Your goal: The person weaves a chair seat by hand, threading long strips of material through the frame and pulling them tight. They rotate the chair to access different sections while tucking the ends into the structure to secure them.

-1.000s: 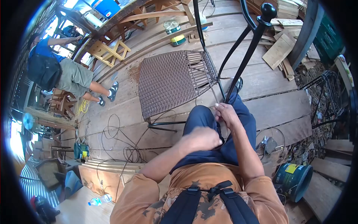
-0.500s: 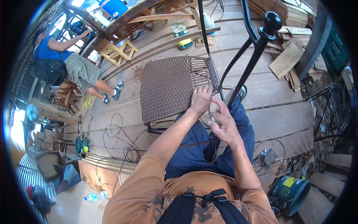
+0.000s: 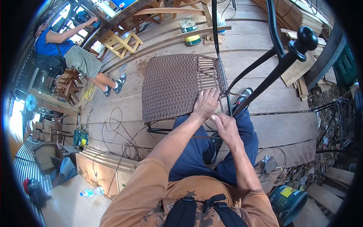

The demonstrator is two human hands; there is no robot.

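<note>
A brown woven chair seat (image 3: 170,87) on a black metal frame (image 3: 261,83) lies before my knees. Its right part has an open stretch of spaced strands (image 3: 209,75). My left hand (image 3: 206,102) rests on the lower right corner of the weave, fingers bent over the strands. Just below and right of it, my right hand (image 3: 225,126) is closed near the seat's edge, thumb against the fingers; what it pinches is too small to tell. A thin brown strand (image 3: 196,137) runs below the hands across my lap.
A person in a blue shirt (image 3: 62,45) stands at the upper left by a workbench. Loose strand (image 3: 126,145) coils on the plank floor. A water bottle (image 3: 92,192) lies lower left, a green bucket (image 3: 289,204) lower right, wood pieces (image 3: 298,72) upper right.
My right hand has closed from spread fingers and moved slightly down beside the left. The chair frame's knob appears further right and lower. The other person's raised arm has shifted slightly.
</note>
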